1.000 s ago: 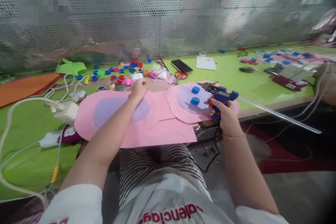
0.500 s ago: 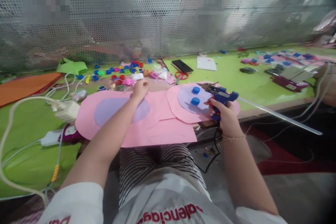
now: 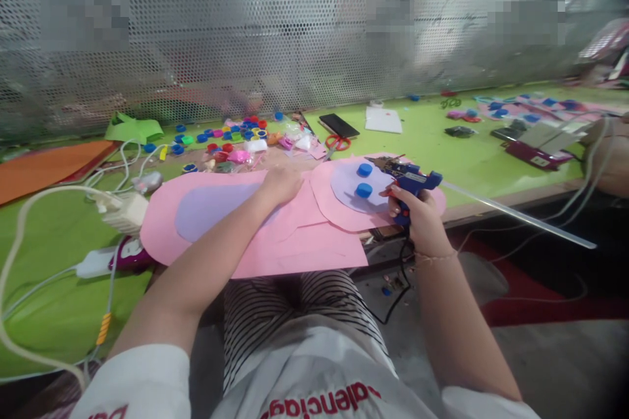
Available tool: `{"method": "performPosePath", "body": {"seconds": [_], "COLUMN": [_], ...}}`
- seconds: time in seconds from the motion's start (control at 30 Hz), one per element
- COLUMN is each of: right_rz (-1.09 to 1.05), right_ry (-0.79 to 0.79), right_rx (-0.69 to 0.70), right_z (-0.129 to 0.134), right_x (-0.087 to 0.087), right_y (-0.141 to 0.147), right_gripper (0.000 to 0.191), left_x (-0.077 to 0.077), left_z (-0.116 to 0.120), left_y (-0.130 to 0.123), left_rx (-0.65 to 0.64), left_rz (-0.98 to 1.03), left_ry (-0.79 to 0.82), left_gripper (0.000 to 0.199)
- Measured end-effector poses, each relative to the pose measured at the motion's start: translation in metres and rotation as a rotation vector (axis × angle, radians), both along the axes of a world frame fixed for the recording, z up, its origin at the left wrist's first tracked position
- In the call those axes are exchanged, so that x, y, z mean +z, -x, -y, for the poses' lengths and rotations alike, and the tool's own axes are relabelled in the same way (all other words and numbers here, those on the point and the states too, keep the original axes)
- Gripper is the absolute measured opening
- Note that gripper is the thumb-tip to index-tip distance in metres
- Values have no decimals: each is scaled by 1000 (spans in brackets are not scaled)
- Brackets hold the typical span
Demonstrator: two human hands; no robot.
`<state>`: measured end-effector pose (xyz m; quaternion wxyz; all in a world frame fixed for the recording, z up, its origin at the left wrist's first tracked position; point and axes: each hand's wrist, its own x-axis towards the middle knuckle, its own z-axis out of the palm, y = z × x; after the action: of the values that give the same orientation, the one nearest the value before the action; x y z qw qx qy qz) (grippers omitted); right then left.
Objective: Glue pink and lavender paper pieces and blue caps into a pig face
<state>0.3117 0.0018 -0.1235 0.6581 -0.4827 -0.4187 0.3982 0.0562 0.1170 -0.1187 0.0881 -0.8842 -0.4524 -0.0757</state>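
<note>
While the pink cutout (image 3: 307, 217) bears only two blue caps (image 3: 363, 190) on its small oval (image 3: 341, 180), its large oval (image 3: 206, 206) shows none; loose caps (image 3: 201, 138) lie beyond the cutout. The right hand (image 3: 425, 217) grips a glue gun (image 3: 417, 179) over it; whether the left hand (image 3: 284, 184), at its middle, holds anything, I can't tell.

Inverted red lettering (image 3: 322, 400) on the white shirt (image 3: 314, 360) shows roughly "alenciag", partly cut off, while the red letters (image 3: 118, 412) on the left sleeve (image 3: 135, 373) and the label (image 3: 415, 177) on the glue gun (image 3: 403, 209) cannot be read.
</note>
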Motion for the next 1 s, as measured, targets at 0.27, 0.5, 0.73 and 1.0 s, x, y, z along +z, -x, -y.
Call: {"method": "performPosePath", "body": {"seconds": [0.27, 0.5, 0.73, 1.0], "right_rz": [-17, -17, -88, -438], "right_ry": [11, -38, -134, -385], "right_rx": [39, 5, -40, -233], "right_z": [-2, 0, 3, 43], "right_x": [-4, -4, -5, 15], "right_y": [-5, -3, 3, -11], "right_gripper": [17, 18, 13, 10], "left_x": [15, -3, -4, 24], "left_z": [48, 61, 57, 66], "left_y": [-37, -47, -47, -30], "left_rx": [-401, -392, -398, -387], "left_rz": [41, -93, -109, -93], "left_ry": [67, 410, 460, 441], "left_gripper": [56, 86, 96, 88]}}
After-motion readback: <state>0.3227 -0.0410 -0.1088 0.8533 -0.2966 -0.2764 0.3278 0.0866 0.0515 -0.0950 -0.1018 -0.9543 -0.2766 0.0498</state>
